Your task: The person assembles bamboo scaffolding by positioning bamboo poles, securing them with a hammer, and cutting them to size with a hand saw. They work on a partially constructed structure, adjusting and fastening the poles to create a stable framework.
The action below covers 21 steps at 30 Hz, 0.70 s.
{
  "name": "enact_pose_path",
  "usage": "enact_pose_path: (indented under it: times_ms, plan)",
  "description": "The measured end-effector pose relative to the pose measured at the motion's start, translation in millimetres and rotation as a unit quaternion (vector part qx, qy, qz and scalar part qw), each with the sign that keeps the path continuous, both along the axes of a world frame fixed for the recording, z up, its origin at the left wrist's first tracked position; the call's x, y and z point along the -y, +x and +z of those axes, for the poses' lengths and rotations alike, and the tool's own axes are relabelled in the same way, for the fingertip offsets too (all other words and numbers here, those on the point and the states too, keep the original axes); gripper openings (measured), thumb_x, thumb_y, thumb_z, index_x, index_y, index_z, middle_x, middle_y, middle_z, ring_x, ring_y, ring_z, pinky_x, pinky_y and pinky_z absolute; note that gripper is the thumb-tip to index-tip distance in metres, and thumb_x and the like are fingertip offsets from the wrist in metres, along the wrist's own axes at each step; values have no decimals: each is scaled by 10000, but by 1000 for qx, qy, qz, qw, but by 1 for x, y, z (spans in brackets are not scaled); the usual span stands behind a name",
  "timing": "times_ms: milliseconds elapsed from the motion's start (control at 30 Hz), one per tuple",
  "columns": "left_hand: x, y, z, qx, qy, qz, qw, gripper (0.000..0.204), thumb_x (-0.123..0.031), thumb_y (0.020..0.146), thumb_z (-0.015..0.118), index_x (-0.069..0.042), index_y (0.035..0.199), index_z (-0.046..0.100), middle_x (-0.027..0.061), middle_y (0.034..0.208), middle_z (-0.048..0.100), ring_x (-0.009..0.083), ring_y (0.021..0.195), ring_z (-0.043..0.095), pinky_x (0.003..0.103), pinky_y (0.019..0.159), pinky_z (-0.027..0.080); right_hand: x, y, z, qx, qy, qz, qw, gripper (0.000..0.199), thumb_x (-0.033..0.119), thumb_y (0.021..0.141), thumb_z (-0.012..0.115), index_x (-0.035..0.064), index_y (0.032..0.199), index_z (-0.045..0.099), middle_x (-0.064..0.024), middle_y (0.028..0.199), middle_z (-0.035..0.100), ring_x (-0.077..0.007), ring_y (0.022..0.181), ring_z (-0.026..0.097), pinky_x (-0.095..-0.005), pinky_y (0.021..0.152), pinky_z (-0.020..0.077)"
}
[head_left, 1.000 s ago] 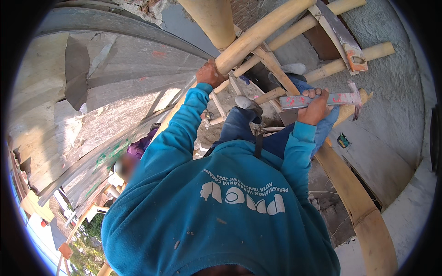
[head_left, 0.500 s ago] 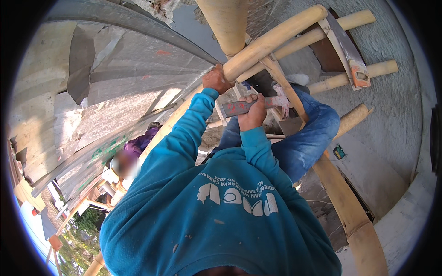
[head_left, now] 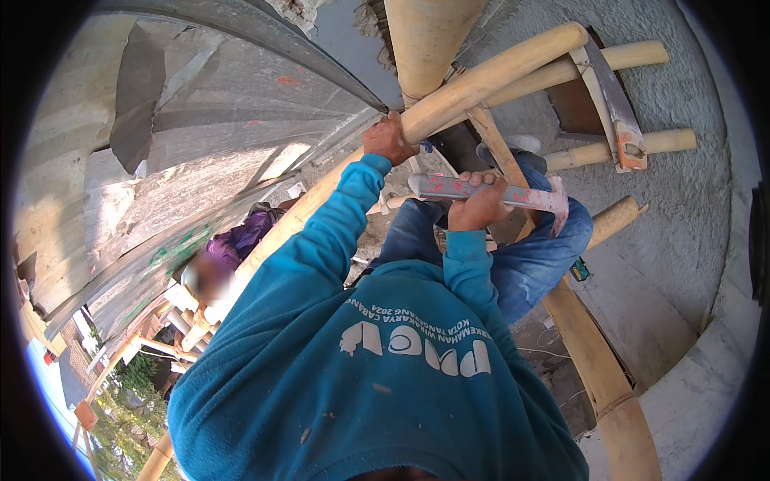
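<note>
Mid-frame, right hand (head_left: 480, 210) wrapped tight round hammer (head_left: 493, 193); left hand (head_left: 387, 138) clutching bamboo pole (head_left: 489, 78) at upper centre. Seemingly mid-hammering on scaffold; next swing needs steady footing, firm hold.

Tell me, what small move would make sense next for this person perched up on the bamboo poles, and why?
Probably keep the left hand clamped on the bamboo pole and bring the hammer in the right hand toward the pole joint. The hammer lies level across the knees, not yet aimed, and the person is high above the ground, so that hold matters.
</note>
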<state>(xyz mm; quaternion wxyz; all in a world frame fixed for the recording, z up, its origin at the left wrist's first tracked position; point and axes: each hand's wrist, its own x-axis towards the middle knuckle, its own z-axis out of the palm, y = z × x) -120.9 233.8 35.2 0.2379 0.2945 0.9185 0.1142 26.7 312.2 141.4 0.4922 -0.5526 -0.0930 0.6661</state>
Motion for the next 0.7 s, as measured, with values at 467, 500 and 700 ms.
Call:
enact_pose_path:
  times_ms: [467,500,700]
  plan:
    - [0,-2,4,-3,-16,6,1000,771,-470,624,825,1,1169,549,223,1058,690,374,982,688,451,847,547,-42,25,12,23,112,-92,989,100,168,1031,468,90,995,416,-24,732,455,-164,595,459,-366,551,470]
    - [-2,-1,8,6,-21,7,1000,774,-471,624,825,1,1172,549,225,1063,689,372,987,687,449,852,546,-13,7,-3,-10,55,-35,998,100,156,1015,485,109,1079,425,-27,731,454,-152,570,456,-363,518,467]
    - [-1,2,16,14,-36,6,999,788,-476,622,828,-4,1186,545,225,1086,687,361,1012,683,441,876,539,-1,-13,-29,-104,-65,190,974,178,111,990,497,128,1160,448,-13,708,449,-123,536,444,-333,461,433]
